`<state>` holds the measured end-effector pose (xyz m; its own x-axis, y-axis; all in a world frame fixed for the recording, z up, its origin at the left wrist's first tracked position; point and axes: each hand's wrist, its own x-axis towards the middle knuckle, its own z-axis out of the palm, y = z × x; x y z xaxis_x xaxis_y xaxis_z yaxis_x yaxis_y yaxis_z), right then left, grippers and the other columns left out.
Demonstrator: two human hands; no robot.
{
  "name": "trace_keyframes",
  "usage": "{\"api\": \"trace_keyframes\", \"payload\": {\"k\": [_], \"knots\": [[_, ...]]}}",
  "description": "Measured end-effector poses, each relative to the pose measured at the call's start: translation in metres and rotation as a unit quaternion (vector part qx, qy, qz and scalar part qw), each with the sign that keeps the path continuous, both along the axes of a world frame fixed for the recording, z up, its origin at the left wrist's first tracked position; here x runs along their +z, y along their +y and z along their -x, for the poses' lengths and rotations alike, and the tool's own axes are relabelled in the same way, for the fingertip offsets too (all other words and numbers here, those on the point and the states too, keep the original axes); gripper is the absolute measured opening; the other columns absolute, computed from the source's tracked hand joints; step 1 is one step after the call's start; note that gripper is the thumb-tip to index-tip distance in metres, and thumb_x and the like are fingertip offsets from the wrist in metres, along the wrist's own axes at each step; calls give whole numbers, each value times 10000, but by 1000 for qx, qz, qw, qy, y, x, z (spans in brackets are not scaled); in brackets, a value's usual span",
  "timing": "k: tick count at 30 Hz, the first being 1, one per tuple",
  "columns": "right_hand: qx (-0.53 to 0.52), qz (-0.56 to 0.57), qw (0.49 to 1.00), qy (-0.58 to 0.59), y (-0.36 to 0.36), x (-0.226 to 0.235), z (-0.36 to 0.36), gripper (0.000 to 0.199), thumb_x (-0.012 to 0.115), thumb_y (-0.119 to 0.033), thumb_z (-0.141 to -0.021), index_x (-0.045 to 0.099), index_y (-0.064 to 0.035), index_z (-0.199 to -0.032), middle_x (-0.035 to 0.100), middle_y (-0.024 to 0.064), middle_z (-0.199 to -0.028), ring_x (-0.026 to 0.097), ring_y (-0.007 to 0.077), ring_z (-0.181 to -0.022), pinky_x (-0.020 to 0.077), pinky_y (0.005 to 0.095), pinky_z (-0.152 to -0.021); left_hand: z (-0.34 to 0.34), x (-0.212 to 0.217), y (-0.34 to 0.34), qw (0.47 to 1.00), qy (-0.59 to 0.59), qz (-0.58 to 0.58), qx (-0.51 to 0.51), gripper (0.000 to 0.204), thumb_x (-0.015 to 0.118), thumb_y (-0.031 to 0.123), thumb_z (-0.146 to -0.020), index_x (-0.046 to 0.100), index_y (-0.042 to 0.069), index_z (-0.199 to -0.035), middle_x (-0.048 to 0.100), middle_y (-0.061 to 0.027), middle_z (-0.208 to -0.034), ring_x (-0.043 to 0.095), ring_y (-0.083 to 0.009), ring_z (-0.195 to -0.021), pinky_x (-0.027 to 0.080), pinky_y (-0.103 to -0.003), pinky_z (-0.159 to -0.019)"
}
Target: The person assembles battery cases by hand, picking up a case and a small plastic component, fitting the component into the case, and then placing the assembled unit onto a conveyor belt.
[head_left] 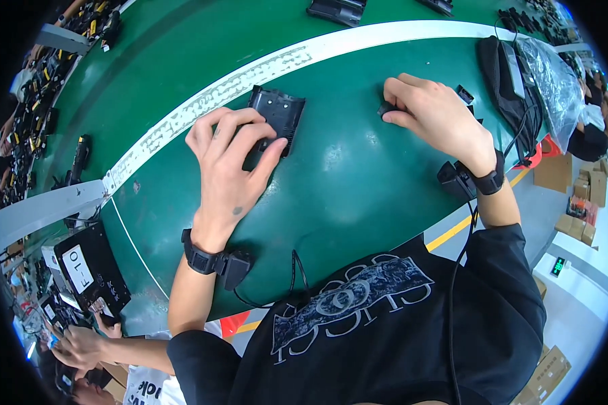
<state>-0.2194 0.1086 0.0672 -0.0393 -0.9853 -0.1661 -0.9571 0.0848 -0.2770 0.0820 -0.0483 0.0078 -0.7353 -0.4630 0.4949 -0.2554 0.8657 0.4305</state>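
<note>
My left hand (231, 158) has its fingers curled over the near left side of a black plastic housing (285, 111), with the thumb against its lower edge. The housing is a shallow shell with ribbed slots along one side, and its near part is hidden under my fingers. To the right, my right hand (436, 115) is closed in a pinch on a small black piece (385, 109) just above the green tabletop (338, 196). Most of that piece is covered, so its kind does not show. Beyond the right wrist lie small black parts (464, 94).
A black bag (503, 74) and clear plastic wrapping (550, 81) lie at the right end. White strips (398, 30) cross the far side, with more black housings (338, 10) beyond. A black box (91, 266) stands at left, near a co-worker's hand (81, 347). Cables hang from my wrist bands.
</note>
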Motion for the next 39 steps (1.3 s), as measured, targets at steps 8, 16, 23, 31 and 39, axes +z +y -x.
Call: {"api": "trace_keyframes", "payload": {"k": [8,16,23,31,39], "knots": [[83,129,986,-56,-20,8,-17,133,720,-115,-982,634,-50,-1061,618,131,-1005,661,386,-895,524,477,-765,-1,4,3,998,-2,-55,-29,487,923,164,-797,750,121,-1250,756,-16,-1233,573,-302,-1290,345,-467,-1108],[183,211,960,-19,-46,-3,-65,173,732,-77,-869,687,-81,-1035,599,58,-1016,703,242,-972,605,378,-697,-1,11,6,993,-28,-91,-70,593,956,213,-744,728,117,-1283,748,-21,-1239,548,-321,-1333,324,-488,-1125],[181,234,955,-14,-52,-8,-64,167,786,-119,-877,651,-82,-968,553,47,-999,662,221,-916,582,374,-699,7,8,11,990,-25,-121,-64,605,919,199,-742,694,113,-1298,730,-15,-1159,542,-315,-1296,307,-511,-1112],[171,227,959,-12,-50,-18,-63,222,810,-158,-879,628,-68,-970,537,61,-1004,641,234,-921,575,391,-713,6,10,10,993,-32,-85,-69,577,845,137,-756,727,139,-1321,737,-15,-1203,528,-315,-1362,293,-537,-1180],[163,217,960,67,-44,-15,-72,223,793,-143,-864,605,-47,-934,520,64,-989,624,226,-908,583,370,-725,5,7,11,996,-60,8,-61,455,820,196,-820,806,234,-1273,703,27,-1262,533,-279,-1339,273,-572,-1194]]}}
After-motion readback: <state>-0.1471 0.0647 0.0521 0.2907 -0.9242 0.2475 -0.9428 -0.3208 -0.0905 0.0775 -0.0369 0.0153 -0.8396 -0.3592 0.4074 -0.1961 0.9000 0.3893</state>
